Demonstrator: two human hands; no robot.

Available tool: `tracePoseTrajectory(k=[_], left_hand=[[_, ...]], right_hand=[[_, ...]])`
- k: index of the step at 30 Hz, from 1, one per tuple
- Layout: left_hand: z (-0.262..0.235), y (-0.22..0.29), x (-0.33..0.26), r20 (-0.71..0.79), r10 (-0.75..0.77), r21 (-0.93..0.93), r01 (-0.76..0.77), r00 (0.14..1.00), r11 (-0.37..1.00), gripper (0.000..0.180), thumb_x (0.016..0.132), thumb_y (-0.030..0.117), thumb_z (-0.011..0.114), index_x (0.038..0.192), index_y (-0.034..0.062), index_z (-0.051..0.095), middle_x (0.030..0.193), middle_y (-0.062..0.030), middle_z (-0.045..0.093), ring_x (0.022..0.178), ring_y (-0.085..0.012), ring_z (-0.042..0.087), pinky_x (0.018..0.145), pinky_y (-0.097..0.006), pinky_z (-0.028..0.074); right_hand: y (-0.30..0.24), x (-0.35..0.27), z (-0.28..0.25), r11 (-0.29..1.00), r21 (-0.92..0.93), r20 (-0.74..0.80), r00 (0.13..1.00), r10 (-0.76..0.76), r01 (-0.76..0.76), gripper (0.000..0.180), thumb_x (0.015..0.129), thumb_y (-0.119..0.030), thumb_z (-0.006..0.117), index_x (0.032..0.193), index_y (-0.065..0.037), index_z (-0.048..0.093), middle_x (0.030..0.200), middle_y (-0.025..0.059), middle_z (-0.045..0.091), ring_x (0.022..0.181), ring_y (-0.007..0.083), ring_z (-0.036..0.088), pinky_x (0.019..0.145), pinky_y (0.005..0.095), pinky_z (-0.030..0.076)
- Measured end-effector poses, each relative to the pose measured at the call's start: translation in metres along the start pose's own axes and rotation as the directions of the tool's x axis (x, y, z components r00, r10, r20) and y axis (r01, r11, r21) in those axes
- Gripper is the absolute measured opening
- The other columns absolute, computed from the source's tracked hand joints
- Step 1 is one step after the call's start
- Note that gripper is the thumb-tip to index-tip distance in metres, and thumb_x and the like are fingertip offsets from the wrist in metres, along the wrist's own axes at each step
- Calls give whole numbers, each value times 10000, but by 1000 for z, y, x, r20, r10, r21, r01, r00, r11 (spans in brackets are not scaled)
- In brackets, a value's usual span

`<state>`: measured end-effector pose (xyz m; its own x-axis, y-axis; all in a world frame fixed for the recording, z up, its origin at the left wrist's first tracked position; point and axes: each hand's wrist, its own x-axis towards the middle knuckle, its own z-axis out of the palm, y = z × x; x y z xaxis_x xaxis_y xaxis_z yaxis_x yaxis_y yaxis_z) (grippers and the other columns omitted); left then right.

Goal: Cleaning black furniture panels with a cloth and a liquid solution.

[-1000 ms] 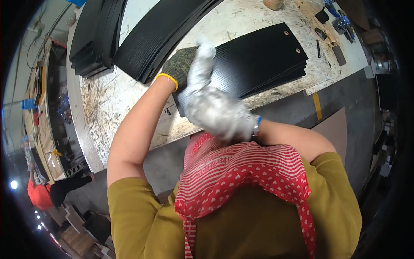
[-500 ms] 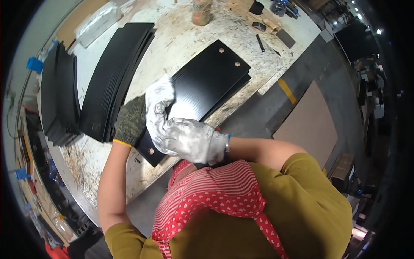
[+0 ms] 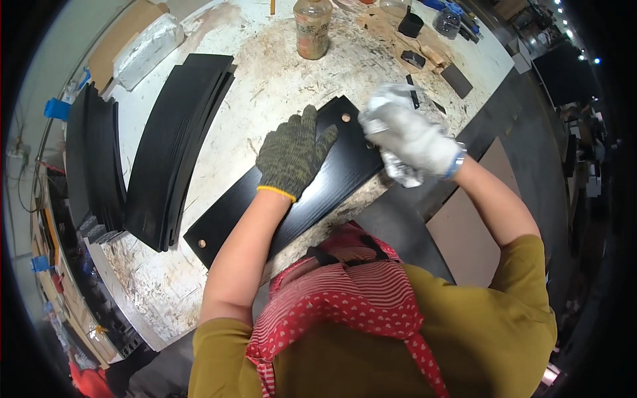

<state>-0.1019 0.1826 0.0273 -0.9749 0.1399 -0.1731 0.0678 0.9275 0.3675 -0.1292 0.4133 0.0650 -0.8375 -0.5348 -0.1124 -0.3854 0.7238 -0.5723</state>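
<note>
A stack of black wood-grain panels (image 3: 325, 192) with copper-coloured round holes near the ends lies slantwise at the table's front edge. On the top panel rests my left hand (image 3: 292, 152), in a dark green knitted glove with a yellow cuff, flat with its fingers apart. My right hand (image 3: 418, 142), in a white glove, is closed on a crumpled white cloth (image 3: 403, 171) at the panel's far right end. The cloth covers that corner, and part of it hangs past the edge. Motion blurs this hand slightly.
Two more piles of curved black panels, the nearer pile (image 3: 176, 146) and the outer pile (image 3: 96, 159), stand on the left. A plastic-wrapped bundle (image 3: 149, 53), a bottle (image 3: 312, 30) and a small black cup (image 3: 411, 25) are farther back on the worn white table (image 3: 259, 86).
My right hand has swept the cloth from the panel's near left part to its far right end. My left hand has shifted from the left edge onto the panel's middle.
</note>
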Motion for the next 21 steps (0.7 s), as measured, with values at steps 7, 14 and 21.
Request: tracePoseTrajectory(k=[7,14,21], left_hand=[[1,3,7,-14,32,-6,-32,999,999,707,946,603,444,1386,51,491,1259,-232,601,1123,-384,593,974,-488,455],[1,0,4,-85,27,16,-26,996,1000,630,953,539,484,1357,56,512,1153,-195,640,1028,-346,633,886,-470,499],[1,-14,-17,-397,66,-160,-140,916,977,504,923,398,607,1299,65,562,1234,-206,615,1137,-368,577,950,-492,449]], right_hand=[[8,113,15,996,-87,-25,999,25,-27,287,977,-249,487,1090,3,564,840,174,629,748,306,682,726,453,559],[5,60,15,900,-321,-95,935,-341,296,396,935,-311,569,1227,-44,557,1030,176,590,876,308,630,745,442,564],[60,128,-29,874,-365,-166,902,-399,320,338,976,-155,550,1308,-192,606,1413,154,517,1243,297,550,921,335,522]])
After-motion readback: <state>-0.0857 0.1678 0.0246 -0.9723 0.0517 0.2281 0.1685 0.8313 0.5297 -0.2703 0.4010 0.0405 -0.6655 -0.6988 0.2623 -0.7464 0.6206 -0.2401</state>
